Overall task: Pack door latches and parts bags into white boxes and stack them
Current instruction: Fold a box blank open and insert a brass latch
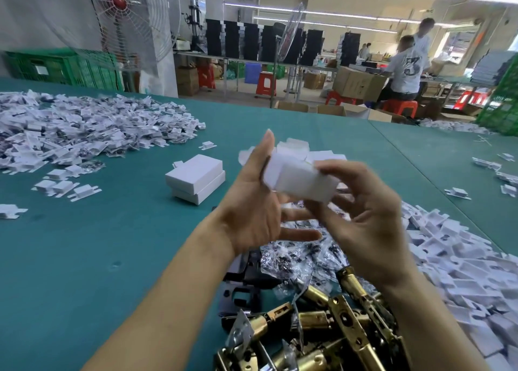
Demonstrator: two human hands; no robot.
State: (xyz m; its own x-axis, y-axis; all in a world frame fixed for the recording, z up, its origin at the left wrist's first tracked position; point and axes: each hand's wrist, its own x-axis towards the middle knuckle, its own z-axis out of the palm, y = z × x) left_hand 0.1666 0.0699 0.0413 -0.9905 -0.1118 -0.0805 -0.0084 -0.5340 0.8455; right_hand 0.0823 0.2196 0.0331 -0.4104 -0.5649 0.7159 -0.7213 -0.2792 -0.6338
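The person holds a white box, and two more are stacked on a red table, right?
No: the head view shows a teal green table, not red. It carries two stacked boxes, and the right hand holds the white box.

— What's lying on the green table (98, 258)?
— Left of the grip, two closed white boxes (196, 180), stacked. Farther left, a wide heap of white cardboard pieces (84, 127).
— And below the grip?
— Clear parts bags (297, 254) directly beneath, with brass latches (322, 326) piled nearer the body. To the right, a heap of folded white cartons (462, 272).
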